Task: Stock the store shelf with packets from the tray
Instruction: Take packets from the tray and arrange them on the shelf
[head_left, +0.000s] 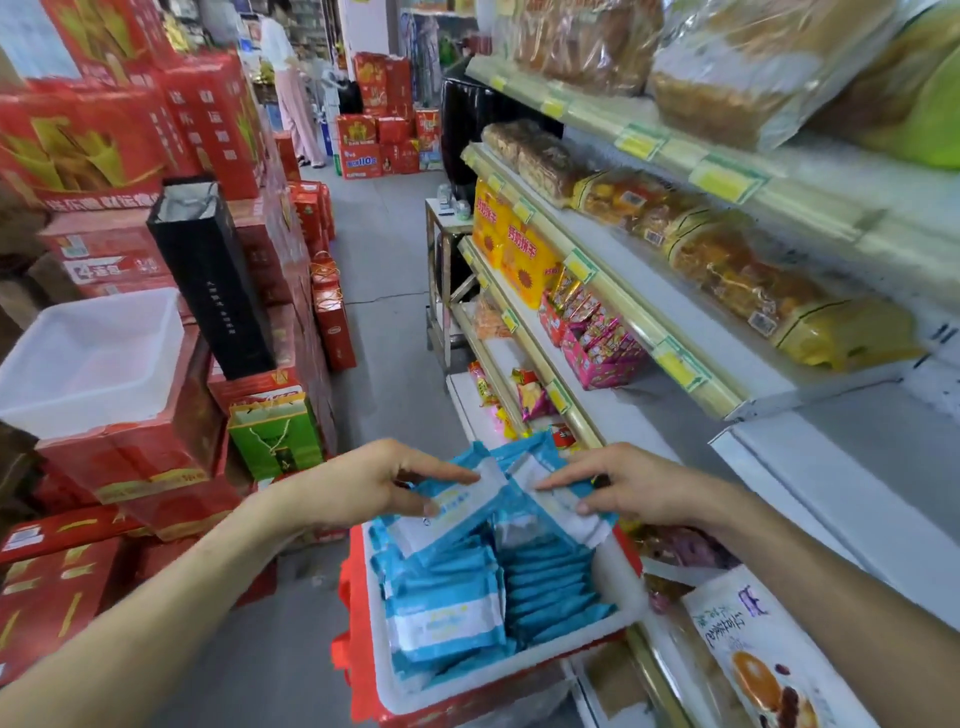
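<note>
Head | pickup step | my left hand (371, 488) and right hand (641, 488) each pinch packets (452, 514) over tray (381, 670) | next, I think: onto shelf (841, 499)

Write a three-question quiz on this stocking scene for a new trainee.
1. True or false: the left hand and the right hand each pinch one of the packets above the tray.
2. Pick one. The packets in the tray are: A red, B blue and white, C green.
3. Fill in: the shelf stands on the person's ___ side.

Key: 1 true; 2 B; 3 right.
</note>
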